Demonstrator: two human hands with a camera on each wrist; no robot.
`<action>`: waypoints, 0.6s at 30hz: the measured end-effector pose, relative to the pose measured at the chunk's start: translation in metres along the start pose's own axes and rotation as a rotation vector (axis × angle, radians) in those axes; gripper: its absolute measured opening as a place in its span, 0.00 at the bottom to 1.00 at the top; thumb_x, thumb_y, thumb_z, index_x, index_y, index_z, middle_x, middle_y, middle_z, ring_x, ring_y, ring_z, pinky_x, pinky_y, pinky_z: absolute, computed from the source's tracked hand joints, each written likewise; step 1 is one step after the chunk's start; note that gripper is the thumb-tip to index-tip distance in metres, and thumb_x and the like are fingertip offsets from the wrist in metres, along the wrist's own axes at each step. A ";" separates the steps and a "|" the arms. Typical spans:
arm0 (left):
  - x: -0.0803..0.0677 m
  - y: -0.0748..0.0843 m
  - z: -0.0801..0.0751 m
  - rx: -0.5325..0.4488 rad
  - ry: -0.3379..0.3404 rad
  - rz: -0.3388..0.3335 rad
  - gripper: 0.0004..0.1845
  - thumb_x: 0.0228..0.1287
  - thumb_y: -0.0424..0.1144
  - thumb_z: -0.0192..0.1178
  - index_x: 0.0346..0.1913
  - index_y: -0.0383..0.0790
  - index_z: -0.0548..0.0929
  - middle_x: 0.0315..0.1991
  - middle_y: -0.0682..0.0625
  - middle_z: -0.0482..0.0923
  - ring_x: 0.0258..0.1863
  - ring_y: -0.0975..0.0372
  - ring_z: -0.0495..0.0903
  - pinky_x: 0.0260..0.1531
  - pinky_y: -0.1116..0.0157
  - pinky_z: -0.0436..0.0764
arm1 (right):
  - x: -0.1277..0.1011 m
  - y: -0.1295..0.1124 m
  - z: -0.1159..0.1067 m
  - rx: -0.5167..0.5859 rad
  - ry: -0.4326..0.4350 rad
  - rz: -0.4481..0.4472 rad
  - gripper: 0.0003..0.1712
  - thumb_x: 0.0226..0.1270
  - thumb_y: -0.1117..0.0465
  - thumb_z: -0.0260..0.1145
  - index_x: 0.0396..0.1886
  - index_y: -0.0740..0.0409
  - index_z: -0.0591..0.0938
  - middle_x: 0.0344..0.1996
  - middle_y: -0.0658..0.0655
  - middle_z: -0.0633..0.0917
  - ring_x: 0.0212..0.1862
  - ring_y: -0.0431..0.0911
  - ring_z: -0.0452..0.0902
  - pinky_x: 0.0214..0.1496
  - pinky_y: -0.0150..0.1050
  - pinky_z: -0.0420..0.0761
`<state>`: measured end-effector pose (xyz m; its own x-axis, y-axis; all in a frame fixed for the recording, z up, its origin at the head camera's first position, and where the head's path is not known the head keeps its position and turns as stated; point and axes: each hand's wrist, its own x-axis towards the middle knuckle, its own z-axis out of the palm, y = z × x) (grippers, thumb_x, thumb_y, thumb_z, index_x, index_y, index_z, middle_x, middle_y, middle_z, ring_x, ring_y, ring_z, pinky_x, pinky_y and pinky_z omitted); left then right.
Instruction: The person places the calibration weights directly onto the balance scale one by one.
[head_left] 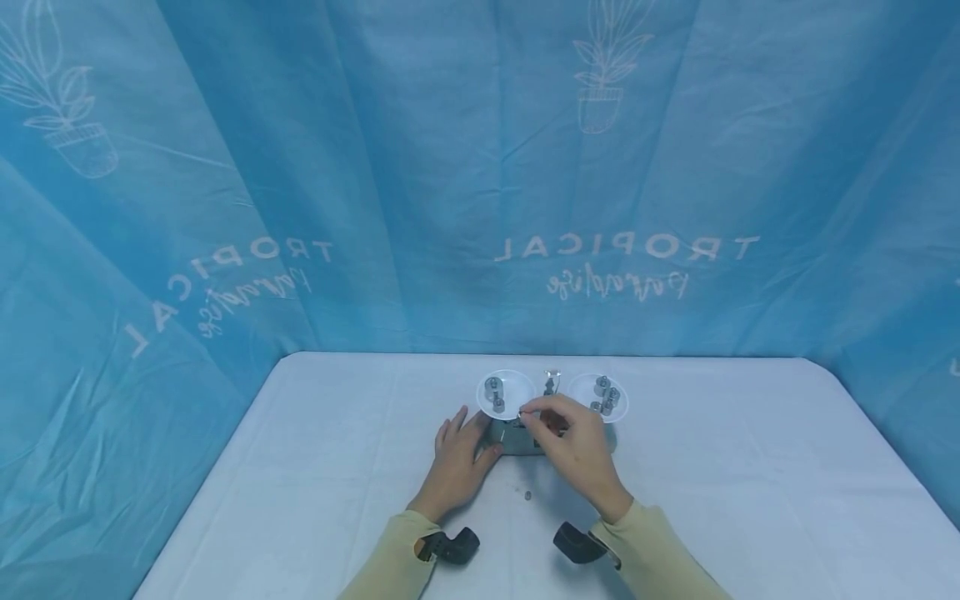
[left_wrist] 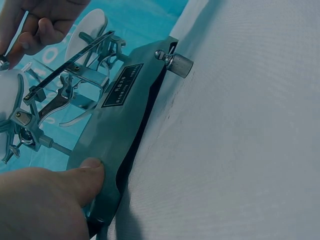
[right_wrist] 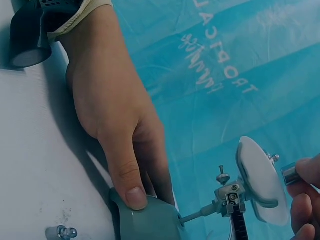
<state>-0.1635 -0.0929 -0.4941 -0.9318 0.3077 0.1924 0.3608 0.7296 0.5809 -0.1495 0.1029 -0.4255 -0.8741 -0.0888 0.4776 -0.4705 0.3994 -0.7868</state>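
Blue printed curtains are backing the white tabletop (head_left: 315, 467); I'm pressing my left hand (head_left: 459, 458), grip released, on the grey metal balance scale (left_wrist: 120, 130), while my right hand (head_left: 573, 446) is pinching a small silver cylindrical weight (right_wrist: 290, 173).

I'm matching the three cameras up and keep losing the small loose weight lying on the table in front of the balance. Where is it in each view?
Head: loose weight, low centre, between the wrists.
Left wrist: upper middle, lying by the base's end.
Right wrist: bottom left, near the thumb.
Shared landmark: grey balance base.
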 end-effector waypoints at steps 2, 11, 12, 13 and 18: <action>0.000 0.000 0.000 0.002 0.001 0.001 0.31 0.76 0.48 0.53 0.75 0.37 0.65 0.74 0.42 0.66 0.76 0.40 0.52 0.73 0.35 0.46 | 0.001 -0.001 0.001 -0.003 0.001 0.008 0.06 0.64 0.64 0.74 0.39 0.52 0.89 0.26 0.42 0.81 0.28 0.39 0.74 0.28 0.30 0.77; 0.000 -0.001 0.001 0.004 0.000 0.000 0.31 0.77 0.49 0.53 0.75 0.37 0.65 0.74 0.42 0.66 0.77 0.40 0.52 0.73 0.36 0.46 | 0.008 -0.003 0.005 -0.075 0.005 -0.008 0.05 0.64 0.63 0.74 0.39 0.52 0.89 0.29 0.42 0.83 0.29 0.38 0.74 0.29 0.30 0.77; 0.000 -0.002 0.001 0.005 -0.001 -0.002 0.31 0.76 0.49 0.53 0.76 0.37 0.65 0.74 0.42 0.66 0.77 0.41 0.52 0.74 0.36 0.46 | 0.009 -0.003 0.005 -0.083 0.006 -0.008 0.05 0.64 0.63 0.74 0.39 0.51 0.89 0.29 0.42 0.83 0.29 0.38 0.74 0.29 0.30 0.77; 0.000 -0.001 0.001 0.006 -0.001 -0.002 0.31 0.76 0.49 0.53 0.76 0.38 0.65 0.74 0.42 0.66 0.77 0.41 0.52 0.74 0.36 0.46 | 0.010 -0.003 0.006 -0.090 0.006 -0.008 0.05 0.64 0.63 0.74 0.39 0.51 0.89 0.29 0.42 0.83 0.29 0.38 0.74 0.29 0.30 0.77; 0.001 -0.002 0.002 0.016 -0.006 -0.008 0.32 0.76 0.49 0.53 0.76 0.39 0.64 0.74 0.43 0.65 0.77 0.42 0.51 0.74 0.36 0.46 | 0.012 -0.003 0.007 -0.114 0.009 -0.010 0.06 0.64 0.65 0.74 0.39 0.52 0.89 0.30 0.43 0.84 0.30 0.37 0.75 0.30 0.31 0.78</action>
<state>-0.1654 -0.0929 -0.4969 -0.9346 0.3051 0.1827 0.3535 0.7417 0.5701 -0.1592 0.0942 -0.4204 -0.8681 -0.0856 0.4890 -0.4620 0.4998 -0.7326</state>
